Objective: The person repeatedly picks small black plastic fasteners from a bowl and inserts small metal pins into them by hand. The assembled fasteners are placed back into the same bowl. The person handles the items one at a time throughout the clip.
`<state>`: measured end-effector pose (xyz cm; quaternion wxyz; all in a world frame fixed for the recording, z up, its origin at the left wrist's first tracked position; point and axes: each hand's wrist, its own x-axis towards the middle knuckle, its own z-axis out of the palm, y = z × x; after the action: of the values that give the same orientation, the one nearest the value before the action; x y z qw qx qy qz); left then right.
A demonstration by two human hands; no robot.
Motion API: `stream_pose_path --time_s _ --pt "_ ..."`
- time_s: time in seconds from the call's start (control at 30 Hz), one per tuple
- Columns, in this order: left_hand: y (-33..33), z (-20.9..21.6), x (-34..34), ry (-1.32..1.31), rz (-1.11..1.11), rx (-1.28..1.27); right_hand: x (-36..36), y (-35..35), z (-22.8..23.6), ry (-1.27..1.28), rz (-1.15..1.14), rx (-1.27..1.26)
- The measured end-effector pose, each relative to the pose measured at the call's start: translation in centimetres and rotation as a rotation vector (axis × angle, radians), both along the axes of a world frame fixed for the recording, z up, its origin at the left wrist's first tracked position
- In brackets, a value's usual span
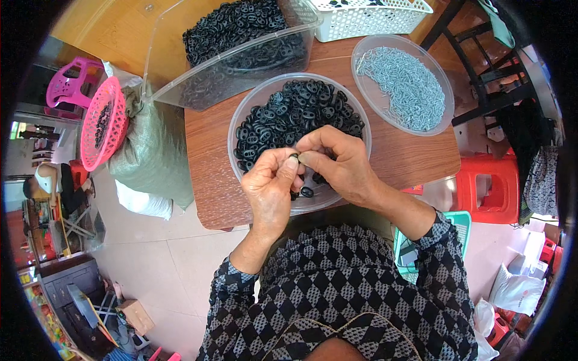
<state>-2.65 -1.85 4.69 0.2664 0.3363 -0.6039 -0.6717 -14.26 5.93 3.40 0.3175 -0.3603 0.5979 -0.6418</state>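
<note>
Both hands meet over the near side of a round see-through tub (233, 135), which is filled with small black oval parts with two holes (289, 111). My left hand (271, 183) is closed, thumb and fingers pinching a small black piece (294, 156). The fingertips of my right hand (340, 162) close on the same spot, touching that piece; whether they also hold something tiny is hidden. Just below the fingers another black oval part (306, 192) shows against the tub's bare inside. Right of the tub, a round plastic lid (373, 103) bears many small silver screw-like pins (409, 84).
A large see-through bin (241, 75) of black parts stands at the back of the wooden table (211, 180), beside a white perforated basket (373, 23). At left, a pink basket (90, 126) rests on a green sack (150, 156). A red stool (487, 186) stands right.
</note>
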Motion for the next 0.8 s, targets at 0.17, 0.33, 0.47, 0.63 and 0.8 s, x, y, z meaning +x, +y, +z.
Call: stream_pose_path --time_s 0.17,0.33,0.47,0.63,0.8 --pt "-0.6 0.1 0.0 0.061 0.008 0.034 -0.1 -0.2 0.1 -0.054 -0.003 0.004" --pt "-0.6 -0.1 0.2 0.049 0.009 0.002 0.1 -0.3 -0.5 -0.004 0.010 0.001" --pt "-0.3 0.1 0.2 0.038 0.027 -0.040 0.1 -0.4 0.3 0.128 -0.007 0.048" --pt "-0.6 0.2 -0.3 0.031 0.049 -0.207 -0.2 -1.5 0.3 0.281 -0.013 -0.030" --pt "-1.4 1.2 -1.1 0.001 0.075 -0.373 -0.7 -3.0 0.9 0.488 -0.063 -0.085"
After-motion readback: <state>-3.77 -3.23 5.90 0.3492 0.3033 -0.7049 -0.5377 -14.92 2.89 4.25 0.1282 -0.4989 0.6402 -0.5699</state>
